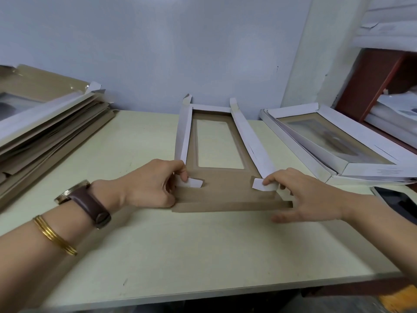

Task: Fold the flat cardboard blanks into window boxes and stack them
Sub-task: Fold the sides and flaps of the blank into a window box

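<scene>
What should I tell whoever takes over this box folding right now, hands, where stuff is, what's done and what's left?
Left hand: fingers pinching the left corner tab inward.
Right hand: fingers pinching the right corner tab inward.
Half-folded box at table centre: both long side walls and the far wall are up; the near flap lies flat.
Flat blanks are piled on the left; finished boxes are stacked on the right.
Left: raise the near flap over the tabs, stack the box, continue with the blanks.

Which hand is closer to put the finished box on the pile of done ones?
Probably the right hand: the stack of folded white window boxes lies on its side, while the left hand is nearer the flat brown blanks.
</scene>
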The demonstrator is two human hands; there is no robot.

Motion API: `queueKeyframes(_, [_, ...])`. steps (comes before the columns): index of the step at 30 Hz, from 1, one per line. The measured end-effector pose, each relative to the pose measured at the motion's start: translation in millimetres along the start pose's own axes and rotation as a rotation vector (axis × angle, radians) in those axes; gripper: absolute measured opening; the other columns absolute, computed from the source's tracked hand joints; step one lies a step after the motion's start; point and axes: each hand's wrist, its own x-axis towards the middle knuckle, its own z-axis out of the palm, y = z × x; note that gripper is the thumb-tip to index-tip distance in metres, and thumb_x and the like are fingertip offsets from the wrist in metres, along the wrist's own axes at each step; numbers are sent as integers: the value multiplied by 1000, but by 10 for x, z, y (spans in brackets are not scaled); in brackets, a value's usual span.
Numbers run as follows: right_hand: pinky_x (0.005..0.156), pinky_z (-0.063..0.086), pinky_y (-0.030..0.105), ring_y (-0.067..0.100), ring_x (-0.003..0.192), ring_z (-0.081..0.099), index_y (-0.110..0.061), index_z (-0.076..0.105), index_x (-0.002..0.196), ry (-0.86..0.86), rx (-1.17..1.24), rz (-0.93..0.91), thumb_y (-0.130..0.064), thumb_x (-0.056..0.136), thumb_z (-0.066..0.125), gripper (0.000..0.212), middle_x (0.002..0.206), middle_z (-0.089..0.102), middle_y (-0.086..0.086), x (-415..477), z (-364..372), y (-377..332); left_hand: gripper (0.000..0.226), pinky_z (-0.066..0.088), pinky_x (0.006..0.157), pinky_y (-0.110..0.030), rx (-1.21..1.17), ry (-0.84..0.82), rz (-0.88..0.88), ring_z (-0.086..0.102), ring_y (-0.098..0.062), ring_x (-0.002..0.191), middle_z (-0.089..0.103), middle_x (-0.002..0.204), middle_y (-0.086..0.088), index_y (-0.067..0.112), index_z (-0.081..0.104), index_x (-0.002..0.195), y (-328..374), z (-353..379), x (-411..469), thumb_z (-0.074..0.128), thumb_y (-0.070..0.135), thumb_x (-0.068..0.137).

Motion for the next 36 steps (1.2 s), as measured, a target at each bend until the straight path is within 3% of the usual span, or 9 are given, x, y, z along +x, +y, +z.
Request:
queueKeyframes(4, [78, 37, 11, -11, 109, 33, -37, 41, 124, 46, -37, 11, -32, 67, 74, 65, 108, 41, -25, 1, 32, -8, 55, 53, 76, -34, 59, -109, -1, 62, -16, 84, 59, 96, 0, 30, 48, 107, -5, -68, -11, 76, 11, 64])
queueKeyframes(7, [78, 37, 13, -10, 104, 36, -33, 47, 122, 93, -56, -8, -20, 68, 70, 60, 111, 48, -18, 32, 64, 25, 58, 52, 76, -28, 99, -83, 8, 59, -11, 82, 56, 94, 5, 30, 46, 108, -21, -20, -5, 78, 14, 62])
queueKeyframes(11, [75, 33, 7, -13, 97, 40, -29, 55, 115, 199, -52, -54, -11, 75, 69, 46, 99, 48, -25, 58, 100, 65, 46, 45, 64, -17, 117, 30, 40, 52, -5, 71, 56, 82, 5, 33, 49, 102, -68, 63, 23, 76, 20, 67])
queueKeyframes(17, [63, 31, 20, 5, 82, 45, -22, 59, 92, 215, -22, -84, -13, 88, 63, 11, 76, 56, -11, 105, 57, 84, 21, 36, 58, -15, 64, 118, 112, 48, -3, 66, 57, 76, 7, 31, 50, 88, -136, 93, 70, 67, 20, 84])
queueKeyframes(21, [57, 36, 16, 6, 67, 48, -26, 51, 90, 239, 122, -49, -15, 87, 68, 21, 71, 58, -9, 134, 1, 77, 14, 34, 55, -18, 66, 175, 104, 44, -4, 57, 45, 60, 9, 17, 52, 83, -164, 112, 122, 61, 21, 92])
queueKeyframes(27, [55, 37, 14, 3, 56, 48, -27, 52, 97, 296, 217, 66, -27, 87, 70, 21, 65, 55, -8, 242, 20, 137, 19, 34, 56, -17, -61, 217, 49, 46, -9, 62, 53, 68, 5, 29, 42, 91, -172, 150, 141, 57, 18, 94])
queueKeyframes(31, [55, 38, 14, 4, 58, 49, -28, 41, 109, 354, 290, 116, -27, 86, 70, 36, 63, 52, -3, 287, 71, 163, 16, 36, 57, -18, -166, 250, 50, 49, -11, 63, 55, 64, 9, 26, 33, 102, -168, 173, 141, 47, 21, 99])
queueKeyframes(36, [55, 37, 24, 5, 59, 49, -33, 24, 100, 415, 309, 120, -25, 88, 68, 47, 52, 50, -12, 304, 173, 165, 29, 38, 61, -38, -129, 285, 81, 45, -32, 64, 53, 71, -20, 36, 20, 98, -127, 205, 142, 41, 18, 100])
